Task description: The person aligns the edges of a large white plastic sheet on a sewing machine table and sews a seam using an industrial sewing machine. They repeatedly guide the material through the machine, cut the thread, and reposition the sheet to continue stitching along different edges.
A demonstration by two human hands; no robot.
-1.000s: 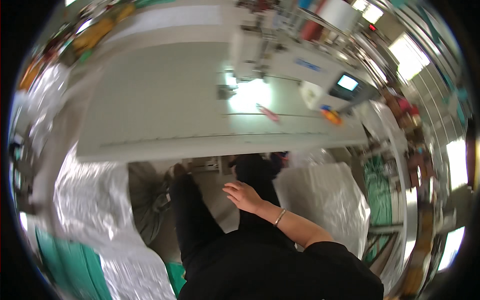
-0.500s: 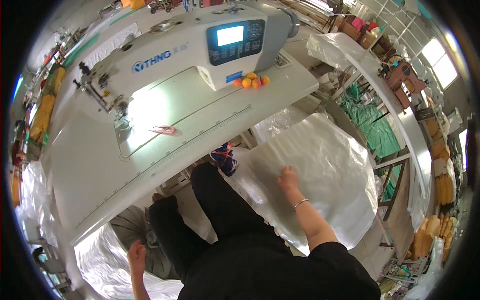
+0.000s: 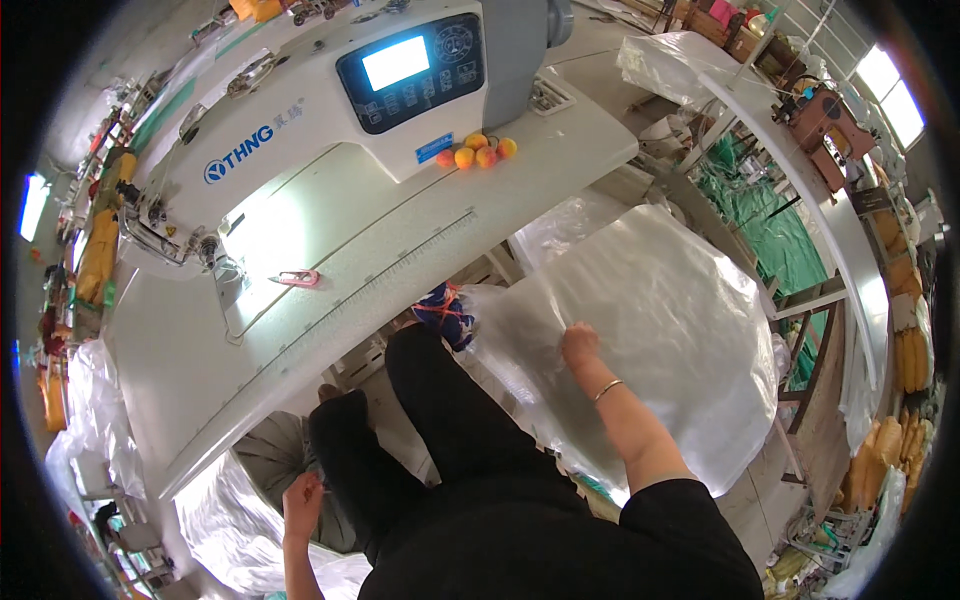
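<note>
My right hand [image 3: 579, 344] rests on a large stack of clear plastic sheets [image 3: 660, 320] to the right of my lap, fingers curled onto the top sheet; a thin bracelet circles the wrist. My left hand [image 3: 303, 498] hangs low on my left side beside my knee, fingers closed near crumpled clear plastic [image 3: 230, 520]; whether it grips any plastic is unclear. In front of me stands a white sewing machine [image 3: 330, 130] with a lit control panel [image 3: 412, 68] on a white table [image 3: 300, 330].
Pink thread snips [image 3: 295, 278] lie on the machine bed. Small orange fruits [image 3: 476, 155] sit near the panel. A bundle with blue and red threads [image 3: 447, 310] lies by my knee. Green sheeting [image 3: 760, 215] and another workbench [image 3: 800, 170] are at right.
The view swung from the left to the right side of the machine. My right hand reached out from my lap onto the plastic stack. My left hand came into view low at left.
</note>
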